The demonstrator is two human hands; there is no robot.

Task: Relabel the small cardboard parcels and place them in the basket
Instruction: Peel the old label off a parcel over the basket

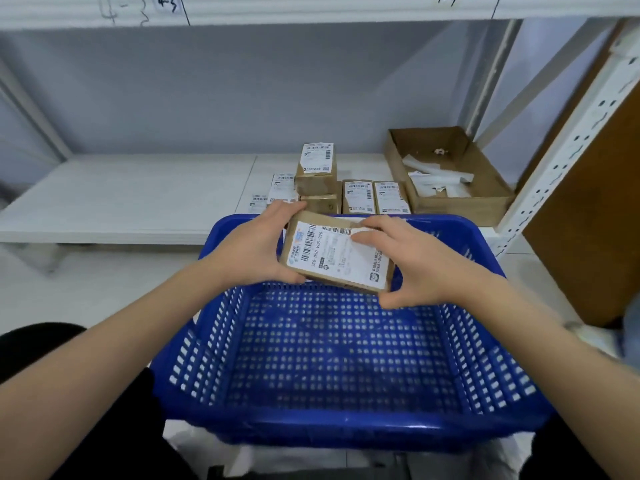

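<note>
A small cardboard parcel with a white printed label on top is held above the far end of a blue plastic basket. My left hand grips its left end, thumb below and fingers over the far edge. My right hand holds the right end, with its fingers lying on the label's upper right corner and the thumb under the near corner. Nothing lies on the basket's floor. Several more labelled parcels stand on the white shelf behind the basket; one stack is taller.
An open brown cardboard tray holding white paper strips sits at the shelf's back right. A white perforated shelf upright and a brown board stand to the right. An upper shelf runs overhead.
</note>
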